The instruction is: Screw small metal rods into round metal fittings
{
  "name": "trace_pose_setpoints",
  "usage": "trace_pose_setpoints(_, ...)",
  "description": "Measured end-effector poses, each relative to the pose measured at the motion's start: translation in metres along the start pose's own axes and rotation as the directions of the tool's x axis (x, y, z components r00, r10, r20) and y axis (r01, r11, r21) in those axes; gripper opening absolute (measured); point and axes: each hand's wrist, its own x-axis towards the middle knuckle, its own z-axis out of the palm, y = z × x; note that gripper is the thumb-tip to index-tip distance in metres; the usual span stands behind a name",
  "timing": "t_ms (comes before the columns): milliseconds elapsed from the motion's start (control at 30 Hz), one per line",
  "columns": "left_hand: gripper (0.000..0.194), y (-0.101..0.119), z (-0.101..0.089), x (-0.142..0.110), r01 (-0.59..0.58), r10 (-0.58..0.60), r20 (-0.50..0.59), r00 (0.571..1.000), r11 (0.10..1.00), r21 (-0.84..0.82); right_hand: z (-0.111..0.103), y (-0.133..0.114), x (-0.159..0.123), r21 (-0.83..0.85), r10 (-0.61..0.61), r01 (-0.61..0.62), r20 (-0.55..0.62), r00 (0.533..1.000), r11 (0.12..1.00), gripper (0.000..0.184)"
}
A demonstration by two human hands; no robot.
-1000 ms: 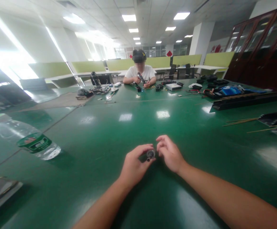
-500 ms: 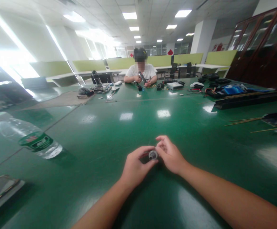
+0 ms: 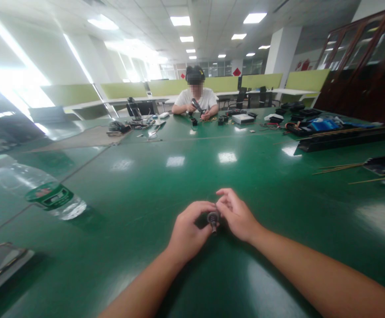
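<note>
The small grey metal stepped part with a round flange is in front of you, above the glossy green table, its narrow end tilted toward you. Your left hand pinches it between thumb and fingers; your right hand curls just beside it on the right, and whether those fingers grip it you cannot tell. Left lies a clear plastic bottle with a green label; right, thin brass-coloured rods. Far across sits a person in a white shirt.
</note>
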Motion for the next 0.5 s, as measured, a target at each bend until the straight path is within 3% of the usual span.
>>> trace_pose_setpoints(333, 0.026, 0.0022, -0.0016, -0.0006, 0.064, -0.062, -0.037, 0.997, 0.996, 0.059, -0.0015, 0.0013, 0.0009, -0.010, -0.019, 0.019, 0.007, 1.000, 1.000, 0.024)
trace_pose_setpoints(500, 0.023, 0.0034, -0.0036, -0.0001, 0.036, -0.034, -0.027, 0.999, 0.996, 0.078, -0.0015, 0.0012, 0.0015, 0.006, -0.018, 0.018, 0.011, 1.000, 1.000, 0.023)
